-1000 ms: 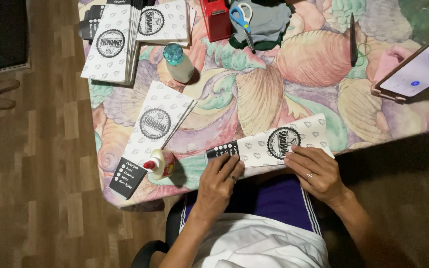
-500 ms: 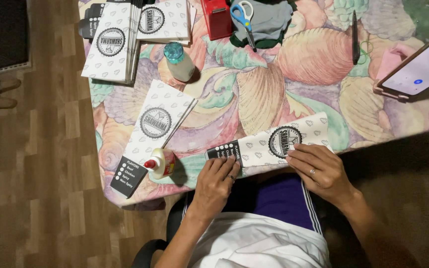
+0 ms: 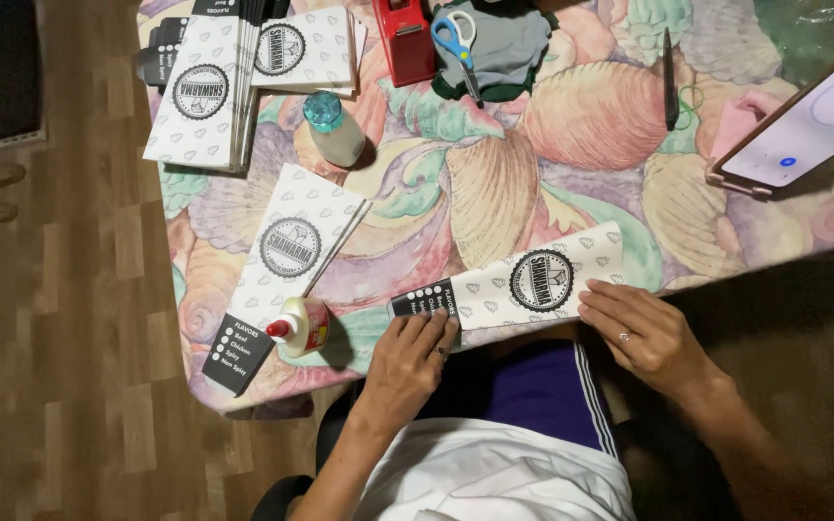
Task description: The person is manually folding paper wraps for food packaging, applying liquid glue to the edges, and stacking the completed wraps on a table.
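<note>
Both hands press flat on a long printed paper sleeve point(image 3: 523, 285) that lies along the near edge of the table point(image 3: 552, 174). The left hand point(image 3: 407, 362) has its fingers spread over the sleeve's black end, palm down, gripping nothing. The right hand point(image 3: 644, 333), a ring on one finger, lies open on the sleeve's other end, fingers stretched along its lower edge.

Just left of the left hand a small glue bottle point(image 3: 303, 326) with a red cap lies on its side, touching the black end of a second flat sleeve point(image 3: 287, 260) that runs away from that hand at a slant. Farther beyond the left hand stands a bottle with a teal cap point(image 3: 333, 130), and past it a stack of the same sleeves point(image 3: 207, 92). Well beyond the right hand lie a black pen point(image 3: 670, 82) and a propped phone point(image 3: 803, 125). At the far edge sit blue-handled scissors point(image 3: 456, 39) on a grey cloth point(image 3: 509, 48), beside a red box point(image 3: 403, 39).
</note>
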